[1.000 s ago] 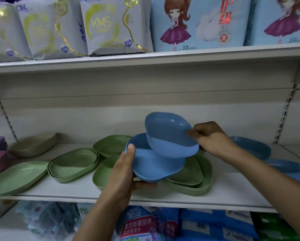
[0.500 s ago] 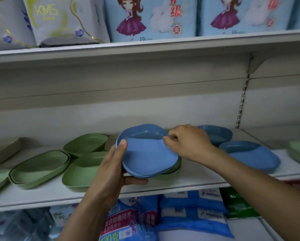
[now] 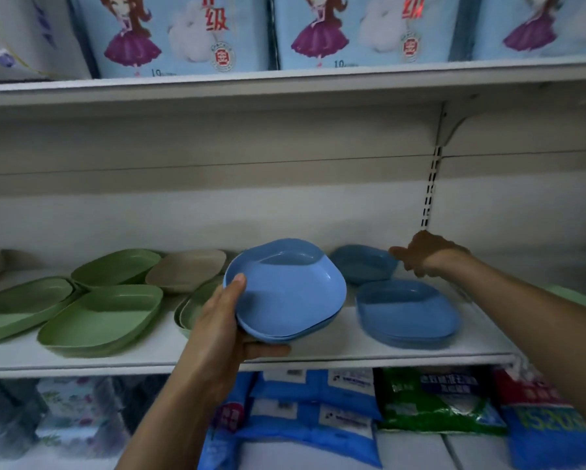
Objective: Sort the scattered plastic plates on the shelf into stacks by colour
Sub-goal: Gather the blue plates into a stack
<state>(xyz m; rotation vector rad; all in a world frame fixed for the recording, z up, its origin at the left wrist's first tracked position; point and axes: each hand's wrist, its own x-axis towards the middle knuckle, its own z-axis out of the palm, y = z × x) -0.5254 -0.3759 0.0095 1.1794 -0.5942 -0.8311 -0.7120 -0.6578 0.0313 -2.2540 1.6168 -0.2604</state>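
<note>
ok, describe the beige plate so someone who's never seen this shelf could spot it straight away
Find the white middle shelf strewn with plates. Near its back wall, just left of the blue plates that the left hand holds, lies the beige plate. It is dull tan, while the green plates sit to its left and front.

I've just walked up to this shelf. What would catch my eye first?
The bright blue plates held in the left hand at the centre. To the right, the right hand reaches toward a darker blue plate at the back; green plates spread across the shelf on the left.
</note>
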